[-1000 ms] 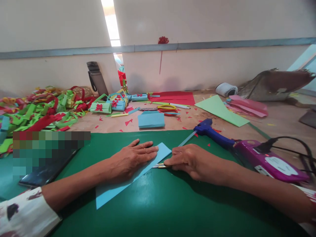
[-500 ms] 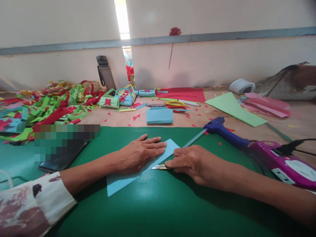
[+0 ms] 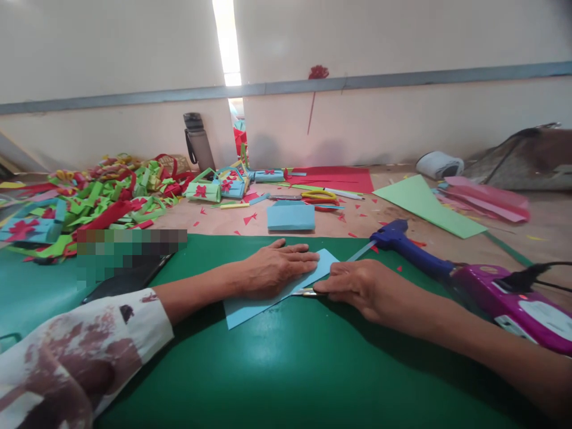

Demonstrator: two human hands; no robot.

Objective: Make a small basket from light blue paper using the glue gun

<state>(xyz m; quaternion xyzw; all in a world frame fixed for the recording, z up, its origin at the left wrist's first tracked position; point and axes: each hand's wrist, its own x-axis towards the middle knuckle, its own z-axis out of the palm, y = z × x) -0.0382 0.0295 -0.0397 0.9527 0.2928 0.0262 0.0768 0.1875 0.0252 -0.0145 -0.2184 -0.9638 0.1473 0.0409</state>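
Note:
My left hand [image 3: 277, 268] lies flat with its fingers stretched out, pressing on a folded sheet of light blue paper [image 3: 250, 310]. The paper rests slantwise on the green mat [image 3: 286, 375]. My right hand [image 3: 366, 289] is closed round a slim craft knife [image 3: 304, 292]; most of its handle is hidden in the fingers. The knife's metal end points left, at the paper's near edge. Just beyond my right hand is a blue glue gun [image 3: 402, 244], with a pale glue stick [image 3: 361, 251] reaching toward the knuckles.
A purple power strip [image 3: 504, 298] with a black plug lies at right. Behind the mat are a folded blue paper piece [image 3: 291, 217], yellow-handled scissors [image 3: 319, 196] and green paper [image 3: 429, 208]. Colourful paper strips [image 3: 116, 196] are heaped at left, near a dark phone [image 3: 134, 271] and a bottle [image 3: 199, 143].
My left hand and the blue paper have slid to the right and away from me. My right hand, still holding the craft knife, has moved slightly right. The view has tilted up a little.

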